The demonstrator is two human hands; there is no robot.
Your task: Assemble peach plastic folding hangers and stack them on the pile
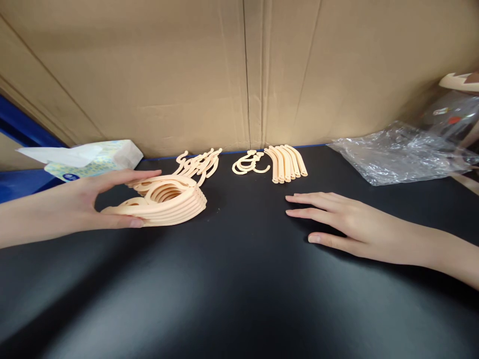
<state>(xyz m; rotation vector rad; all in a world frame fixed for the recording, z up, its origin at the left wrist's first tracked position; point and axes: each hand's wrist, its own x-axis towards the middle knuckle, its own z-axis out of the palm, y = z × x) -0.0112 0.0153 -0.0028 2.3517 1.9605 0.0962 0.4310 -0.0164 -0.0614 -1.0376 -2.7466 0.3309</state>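
I see the left hand (81,202) clasping the stack of curved pieces (175,213) on the bench (243,279), apparently steadying it, while the right hand (348,224), fingers spread, holds nothing nearby; shifting the stack would call for firm thumb pressure.

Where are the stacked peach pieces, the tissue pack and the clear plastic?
Stacked peach pieces (177,212): head view, layered near side.
Tissue pack (108,159): head view, patterned wrapper.
Clear plastic (389,153): head view, crumpled middle.

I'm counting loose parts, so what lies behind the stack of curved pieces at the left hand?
Hooked pieces lie behind the stack, with a tissue pack back-left and cardboard beyond. Whatever the stack itself covers cannot be seen.
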